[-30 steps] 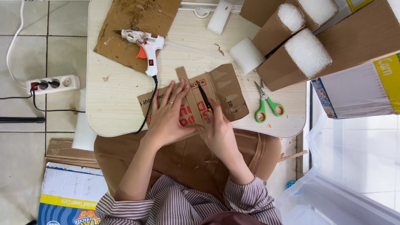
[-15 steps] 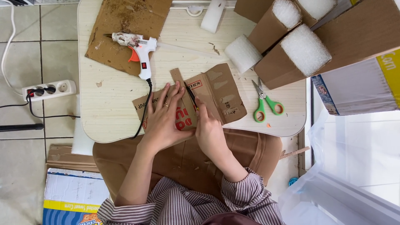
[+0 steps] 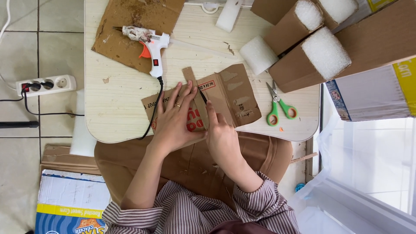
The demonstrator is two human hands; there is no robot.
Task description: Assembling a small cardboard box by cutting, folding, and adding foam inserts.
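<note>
A brown cardboard piece [image 3: 232,93] with red print lies at the near edge of the pale wooden table [image 3: 117,95]. My left hand [image 3: 175,119], a ring on one finger, lies flat on the cardboard's left half with fingers spread. My right hand [image 3: 219,132] holds a thin black pen or blade [image 3: 202,95] with its tip against the cardboard, just right of my left fingertips. A narrow cardboard strip [image 3: 189,74] sticks out from the top edge of the piece.
A white glue gun [image 3: 147,39] rests on a scrap cardboard sheet [image 3: 138,17], its black cord running off the table edge. Green-handled scissors [image 3: 277,106] lie to the right. Foam blocks [image 3: 258,54] and cardboard boxes [image 3: 303,56] fill the far right. A power strip [image 3: 45,84] lies on the tiled floor.
My right hand has slid the black tool along the cardboard, toward me. My left hand stays pressed flat on it.
</note>
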